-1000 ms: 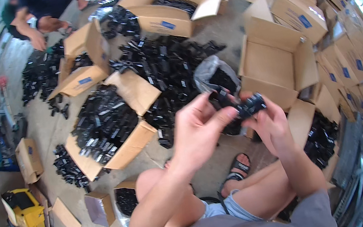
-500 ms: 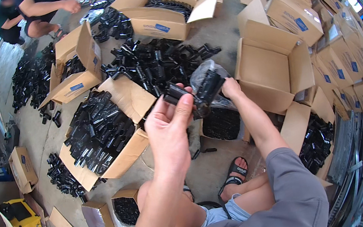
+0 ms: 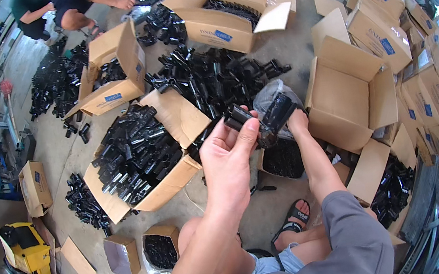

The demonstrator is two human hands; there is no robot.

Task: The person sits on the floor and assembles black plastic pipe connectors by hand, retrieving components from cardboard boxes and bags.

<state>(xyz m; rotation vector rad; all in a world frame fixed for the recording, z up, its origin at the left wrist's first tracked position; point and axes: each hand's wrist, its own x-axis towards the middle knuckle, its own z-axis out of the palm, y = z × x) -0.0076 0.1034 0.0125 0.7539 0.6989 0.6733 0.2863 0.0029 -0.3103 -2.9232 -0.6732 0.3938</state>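
My left hand point(image 3: 230, 144) is raised in front of me, its thumb and fingers closed round a black tubular part. That black tubular part point(image 3: 278, 111) has two thick arms that spread in a V from a low joint. At its right end is my right hand point(image 3: 298, 123), closed against the part, with most fingers hidden behind it. Beneath the hands stands a box of small black pieces point(image 3: 282, 160), and a clear plastic bag point(image 3: 274, 92) bunches up behind the part.
Left of my hands, an open carton point(image 3: 172, 185) is heaped with black tubular parts. A loose pile of them point(image 3: 210, 78) lies beyond. To the right sits an open carton point(image 3: 339, 95), with stacked cartons point(image 3: 426, 98) past it. Another person's hand point(image 3: 125, 3) shows at the far left.
The whole view has shifted, so things sit further right and slightly lower. Both hands stay at the black tubular part, with its pose nearly the same.
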